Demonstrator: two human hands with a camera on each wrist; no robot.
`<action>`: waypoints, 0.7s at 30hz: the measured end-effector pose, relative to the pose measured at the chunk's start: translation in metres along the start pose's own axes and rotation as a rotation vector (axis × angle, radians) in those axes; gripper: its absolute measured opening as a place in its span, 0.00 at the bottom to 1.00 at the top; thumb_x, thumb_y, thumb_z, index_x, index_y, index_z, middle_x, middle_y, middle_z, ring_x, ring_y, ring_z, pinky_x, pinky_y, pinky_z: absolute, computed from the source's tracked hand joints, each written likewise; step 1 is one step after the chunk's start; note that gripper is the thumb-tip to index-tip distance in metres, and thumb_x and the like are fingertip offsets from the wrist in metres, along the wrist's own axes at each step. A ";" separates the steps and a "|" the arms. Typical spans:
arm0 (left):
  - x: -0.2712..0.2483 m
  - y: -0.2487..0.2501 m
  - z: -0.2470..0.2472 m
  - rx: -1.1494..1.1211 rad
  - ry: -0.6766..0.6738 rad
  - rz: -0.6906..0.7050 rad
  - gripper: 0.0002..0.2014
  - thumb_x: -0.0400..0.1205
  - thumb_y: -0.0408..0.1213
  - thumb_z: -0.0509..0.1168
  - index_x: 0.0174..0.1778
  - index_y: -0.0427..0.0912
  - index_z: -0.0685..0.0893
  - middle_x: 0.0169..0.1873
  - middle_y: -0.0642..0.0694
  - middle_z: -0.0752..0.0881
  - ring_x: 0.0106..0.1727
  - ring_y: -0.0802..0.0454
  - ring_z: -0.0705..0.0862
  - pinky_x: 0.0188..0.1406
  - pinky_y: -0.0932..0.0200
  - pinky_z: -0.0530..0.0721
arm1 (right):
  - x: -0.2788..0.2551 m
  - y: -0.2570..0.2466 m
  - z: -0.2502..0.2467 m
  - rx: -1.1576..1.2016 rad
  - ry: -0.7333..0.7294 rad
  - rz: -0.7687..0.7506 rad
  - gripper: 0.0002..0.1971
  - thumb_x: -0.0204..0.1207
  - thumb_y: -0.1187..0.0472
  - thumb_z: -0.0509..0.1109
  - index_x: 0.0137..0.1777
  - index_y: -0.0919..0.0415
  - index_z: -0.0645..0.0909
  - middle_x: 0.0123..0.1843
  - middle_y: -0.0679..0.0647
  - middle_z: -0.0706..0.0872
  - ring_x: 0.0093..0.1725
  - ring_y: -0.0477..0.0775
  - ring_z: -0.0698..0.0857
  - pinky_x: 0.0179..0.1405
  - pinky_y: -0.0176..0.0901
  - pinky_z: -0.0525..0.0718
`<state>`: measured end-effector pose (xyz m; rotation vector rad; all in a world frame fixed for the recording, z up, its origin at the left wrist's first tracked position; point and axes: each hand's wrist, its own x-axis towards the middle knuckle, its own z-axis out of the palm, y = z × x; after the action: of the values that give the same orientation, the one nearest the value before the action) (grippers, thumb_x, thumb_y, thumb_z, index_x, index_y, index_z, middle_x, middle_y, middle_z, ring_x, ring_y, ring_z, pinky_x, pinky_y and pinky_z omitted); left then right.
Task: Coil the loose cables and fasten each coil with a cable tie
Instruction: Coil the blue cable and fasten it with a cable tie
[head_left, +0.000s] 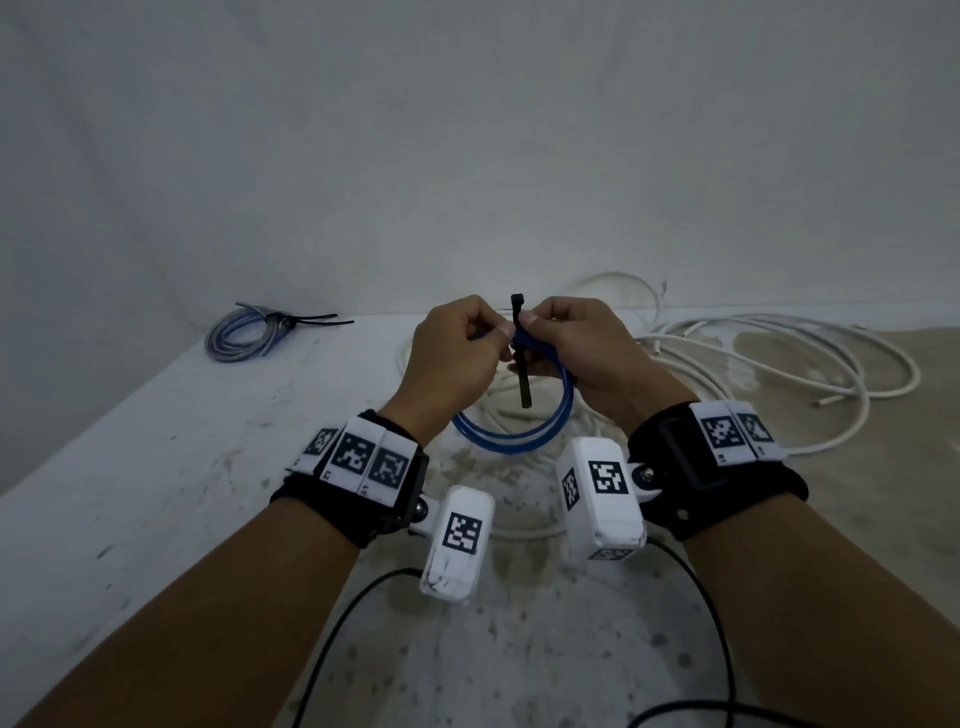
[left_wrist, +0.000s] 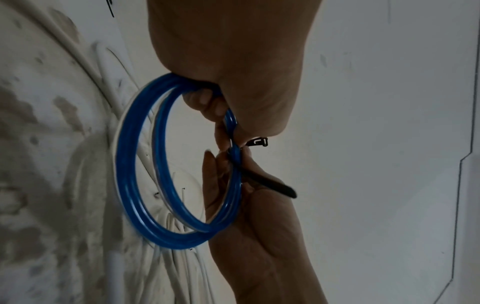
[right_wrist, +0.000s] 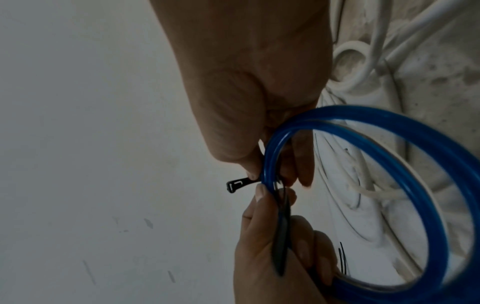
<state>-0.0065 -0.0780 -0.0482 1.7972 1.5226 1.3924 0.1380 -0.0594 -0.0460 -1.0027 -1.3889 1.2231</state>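
Above the stained table (head_left: 156, 441), my left hand (head_left: 452, 358) and right hand (head_left: 582, 348) pinched the blue coil (head_left: 514, 441) together. The black cable tie (head_left: 523, 374) crossed it unthreaded; next, I judged, its tail needed feeding into the head.

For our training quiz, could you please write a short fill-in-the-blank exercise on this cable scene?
1. Both hands hold a coil of ____ colour.
2. The cable tie laid across that coil is ____.
3. The loose cables on the table are ____.
4. The tied coil lies to the person's ____.

Missing words: blue; black; white; left
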 end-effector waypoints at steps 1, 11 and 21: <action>0.001 0.000 0.001 0.001 0.002 0.000 0.06 0.82 0.36 0.68 0.42 0.38 0.86 0.33 0.47 0.90 0.33 0.61 0.87 0.35 0.69 0.79 | 0.001 0.000 -0.001 -0.010 0.000 -0.003 0.10 0.83 0.65 0.69 0.44 0.73 0.83 0.39 0.67 0.87 0.39 0.62 0.88 0.49 0.61 0.91; 0.003 0.016 0.010 -0.076 -0.152 -0.012 0.09 0.84 0.34 0.65 0.55 0.48 0.89 0.30 0.48 0.88 0.36 0.61 0.85 0.47 0.62 0.78 | 0.001 -0.007 -0.024 -0.019 -0.046 0.029 0.13 0.81 0.64 0.70 0.47 0.79 0.83 0.42 0.70 0.89 0.46 0.70 0.91 0.47 0.56 0.91; 0.020 0.026 -0.001 -0.087 -0.032 -0.119 0.10 0.83 0.34 0.66 0.42 0.46 0.92 0.29 0.49 0.87 0.32 0.61 0.80 0.36 0.65 0.74 | 0.001 -0.032 -0.026 -0.548 0.054 -0.238 0.06 0.80 0.60 0.70 0.53 0.54 0.76 0.51 0.51 0.85 0.46 0.51 0.87 0.47 0.50 0.90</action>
<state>0.0039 -0.0689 -0.0192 1.6418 1.5030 1.3455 0.1646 -0.0592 -0.0144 -1.1825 -1.7892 0.6431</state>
